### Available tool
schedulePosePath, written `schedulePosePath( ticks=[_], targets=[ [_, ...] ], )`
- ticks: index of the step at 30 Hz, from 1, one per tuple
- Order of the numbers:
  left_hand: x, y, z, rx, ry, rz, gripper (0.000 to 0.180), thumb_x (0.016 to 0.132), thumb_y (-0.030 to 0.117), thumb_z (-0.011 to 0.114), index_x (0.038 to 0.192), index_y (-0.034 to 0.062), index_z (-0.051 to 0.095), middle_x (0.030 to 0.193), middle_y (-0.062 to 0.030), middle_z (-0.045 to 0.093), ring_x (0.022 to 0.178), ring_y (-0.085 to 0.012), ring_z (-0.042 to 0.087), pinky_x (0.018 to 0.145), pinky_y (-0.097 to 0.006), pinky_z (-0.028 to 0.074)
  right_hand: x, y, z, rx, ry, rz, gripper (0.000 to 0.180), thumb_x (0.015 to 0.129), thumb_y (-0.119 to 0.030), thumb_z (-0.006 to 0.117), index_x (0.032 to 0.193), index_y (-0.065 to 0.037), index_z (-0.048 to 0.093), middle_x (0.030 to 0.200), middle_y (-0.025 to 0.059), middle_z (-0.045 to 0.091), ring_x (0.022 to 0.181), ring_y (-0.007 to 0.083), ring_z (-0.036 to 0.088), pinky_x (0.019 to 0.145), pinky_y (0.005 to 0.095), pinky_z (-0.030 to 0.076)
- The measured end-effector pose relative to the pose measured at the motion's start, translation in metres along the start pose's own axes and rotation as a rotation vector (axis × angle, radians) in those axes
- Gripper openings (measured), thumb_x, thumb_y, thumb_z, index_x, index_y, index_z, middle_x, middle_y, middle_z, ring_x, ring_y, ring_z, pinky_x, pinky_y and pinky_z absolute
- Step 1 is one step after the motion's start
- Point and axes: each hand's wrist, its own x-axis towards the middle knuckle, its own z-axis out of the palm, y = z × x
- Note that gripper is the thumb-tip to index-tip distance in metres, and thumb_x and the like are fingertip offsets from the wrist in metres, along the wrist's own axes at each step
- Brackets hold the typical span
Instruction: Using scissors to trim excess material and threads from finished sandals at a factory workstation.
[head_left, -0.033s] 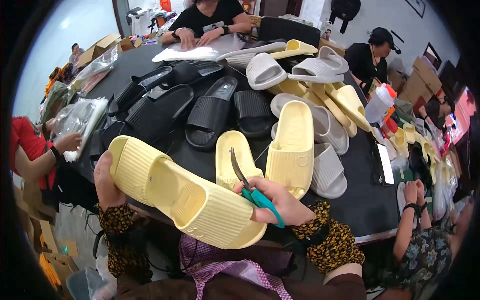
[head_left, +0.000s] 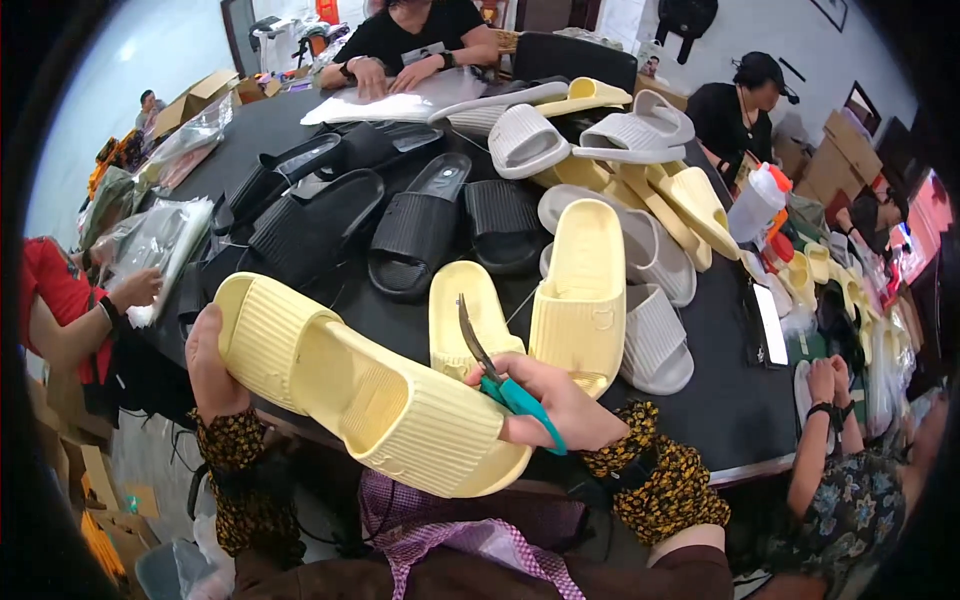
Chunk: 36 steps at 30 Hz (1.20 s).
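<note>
Pale yellow ribbed foam slide sandal (head_left: 370, 390) is held up off the black desk (head_left: 720, 400), lying across the person's lap side with its heel end to the left and its strap end to the right. The left hand (head_left: 212, 365) cups the heel end from behind, fingers wrapped round the sole edge. The right hand (head_left: 560, 405) is clenched round the teal handles of a small pair of scissors (head_left: 495, 370), whose dark blades stand up just above the sandal's strap with the tips pointing away; whether the blades are parted or together I cannot tell.

Risks, as I judge them: the blades sit right at the soft foam, so a slip could nick the strap or gouge the ribbing rather than cut only stray material. The left hand grips only one end, so the long sandal could sag or twist under the scissors and throw the cut off line. The right thumb lies close to the blade pivot and could be pinched.

Beyond the sandal, two more yellow slides (head_left: 580, 290) lie on the desk, with black slides (head_left: 420, 235) and grey ones (head_left: 655, 340) farther out.
</note>
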Motion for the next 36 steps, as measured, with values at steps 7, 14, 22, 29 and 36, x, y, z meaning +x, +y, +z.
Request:
schedulePosePath(
  ticks=[7, 14, 22, 29, 36],
  targets=[
    [-0.021, 0.005, 0.053, 0.179, -0.053, -0.017, 0.038, 0.093, 0.033, 0.046, 0.102, -0.0023, 0.058, 0.089, -0.0091, 0.065, 0.074, -0.0143, 0.063, 0.066, -0.025, 0.050, 0.001, 0.005, -0.001, 0.083, -0.009, -0.077, 0.048, 0.077, -0.005, 0.068, 0.120, -0.002, 0.047, 0.109, 0.0030, 0.055, 0.102, 0.0101, 0.052, 0.093, 0.0252, 0.039],
    [0.013, -0.027, 0.049, -0.219, -0.119, -0.211, 0.044, 0.098, 0.036, 0.036, 0.115, -0.0023, 0.051, 0.106, -0.0111, 0.062, 0.092, -0.0192, 0.063, 0.079, -0.030, 0.051, -0.004, -0.001, -0.008, 0.053, 0.085, -0.110, 0.046, 0.076, -0.004, 0.065, 0.119, -0.002, 0.047, 0.110, 0.0028, 0.055, 0.104, 0.0095, 0.050, 0.093, 0.0252, 0.039],
    [-0.051, -0.068, 0.076, 0.005, -0.326, -0.448, 0.054, 0.098, 0.045, 0.027, 0.130, 0.0025, 0.041, 0.120, -0.0116, 0.057, 0.098, -0.0213, 0.060, 0.077, -0.036, 0.050, -0.016, 0.000, -0.025, 0.147, 0.212, -0.199, 0.045, 0.080, -0.011, 0.063, 0.121, -0.002, 0.046, 0.106, -0.0001, 0.054, 0.098, 0.0066, 0.051, 0.087, 0.0220, 0.041],
    [-0.044, -0.085, 0.098, 0.015, -0.518, -0.763, 0.058, 0.097, 0.050, 0.028, 0.130, 0.0035, 0.039, 0.116, -0.0175, 0.058, 0.096, -0.0269, 0.061, 0.077, -0.040, 0.050, -0.037, 0.010, -0.022, 0.076, 0.386, -0.217, 0.054, 0.082, -0.023, 0.068, 0.123, 0.001, 0.043, 0.106, 0.0030, 0.053, 0.097, 0.0075, 0.051, 0.085, 0.0233, 0.043],
    [-0.042, -0.086, 0.142, 0.138, -0.588, -0.888, 0.056, 0.095, 0.051, 0.033, 0.128, 0.0064, 0.041, 0.111, -0.0215, 0.057, 0.094, -0.0283, 0.060, 0.079, -0.041, 0.050, -0.058, 0.011, -0.027, -0.016, 0.562, -0.167, 0.046, 0.081, -0.014, 0.064, 0.121, 0.000, 0.045, 0.103, 0.0027, 0.053, 0.093, 0.0077, 0.051, 0.084, 0.0227, 0.042]
  ],
)
